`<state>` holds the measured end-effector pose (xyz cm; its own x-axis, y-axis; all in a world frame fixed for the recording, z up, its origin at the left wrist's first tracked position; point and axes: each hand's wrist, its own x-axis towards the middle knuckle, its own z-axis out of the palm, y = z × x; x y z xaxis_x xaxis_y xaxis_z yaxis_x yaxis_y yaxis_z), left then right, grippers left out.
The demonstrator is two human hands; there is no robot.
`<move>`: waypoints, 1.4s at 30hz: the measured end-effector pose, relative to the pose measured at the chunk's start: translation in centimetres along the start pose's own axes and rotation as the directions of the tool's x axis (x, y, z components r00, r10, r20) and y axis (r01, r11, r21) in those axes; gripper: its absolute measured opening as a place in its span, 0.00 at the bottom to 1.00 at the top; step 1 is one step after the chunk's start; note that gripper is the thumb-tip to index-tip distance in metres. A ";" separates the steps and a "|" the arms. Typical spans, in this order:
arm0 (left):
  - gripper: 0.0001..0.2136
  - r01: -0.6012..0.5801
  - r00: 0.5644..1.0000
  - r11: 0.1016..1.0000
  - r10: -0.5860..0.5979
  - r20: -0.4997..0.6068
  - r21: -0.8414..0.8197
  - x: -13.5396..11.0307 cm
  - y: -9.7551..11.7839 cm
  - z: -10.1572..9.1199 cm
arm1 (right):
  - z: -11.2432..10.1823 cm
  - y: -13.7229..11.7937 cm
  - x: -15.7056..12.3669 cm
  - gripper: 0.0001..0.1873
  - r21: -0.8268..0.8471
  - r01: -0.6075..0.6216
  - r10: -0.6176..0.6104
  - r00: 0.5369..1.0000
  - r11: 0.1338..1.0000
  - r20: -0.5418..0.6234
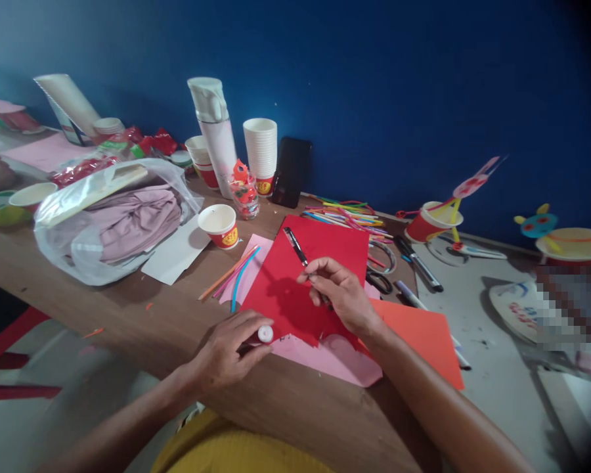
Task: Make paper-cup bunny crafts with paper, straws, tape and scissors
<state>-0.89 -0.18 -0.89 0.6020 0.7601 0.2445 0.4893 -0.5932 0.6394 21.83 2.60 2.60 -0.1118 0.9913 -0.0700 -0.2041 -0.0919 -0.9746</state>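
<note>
**Anon1:** Standing here in the room, what's going on at this long wooden counter (295,420) against the blue wall (398,98)? A big plastic bag (73,243) of mauve cloth is sitting off to the left, so it's staying out of the way of the paper, I'm guessing.

**Anon2:** Yeah, the papers are sitting right at the edge, closest to the person working. A red card (295,289) is lying over a pink paper (335,361), with an orange card (418,335) poking out on the right.

**Anon1:** And the hands?

**Anon2:** The right hand (339,295) is hovering over the red card, its fingers (320,266) pinching a black pen (295,246). I can't tell if the tip's touching, since the hand's hiding it. Looks like a writing grip.

**Anon1:** The other one?

**Anon2:** The left hand (221,351) is resting near the counter's edge, its fingers (246,328) curling closed around a white-capped tube (264,335), maybe a glue stick. It's keeping that within easy reach of the paper, it seems.
</note>
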 end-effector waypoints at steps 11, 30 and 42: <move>0.16 0.220 0.949 0.920 -0.280 -0.149 -0.326 2.3 -0.1 -3.8 | 0.3 -1.0 -0.6 0.08 -0.034 -0.025 0.031 0.980 0.999 0.196; 0.10 0.351 0.912 0.676 -0.405 0.071 -0.648 9.0 0.1 -4.0 | 0.0 -0.4 -0.2 0.16 0.157 0.021 -0.030 0.998 0.987 0.050; 0.12 0.364 0.924 0.875 -0.382 0.007 -0.321 7.5 -0.6 -7.1 | -3.4 -6.2 -0.7 0.08 0.022 0.438 -0.400 0.839 0.899 -0.370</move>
<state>-1.09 7.76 5.76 0.3739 0.9272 -0.0232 0.4446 -0.1572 0.8818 26.42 2.83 7.96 0.3474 0.9030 0.2527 -0.2537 0.3499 -0.9018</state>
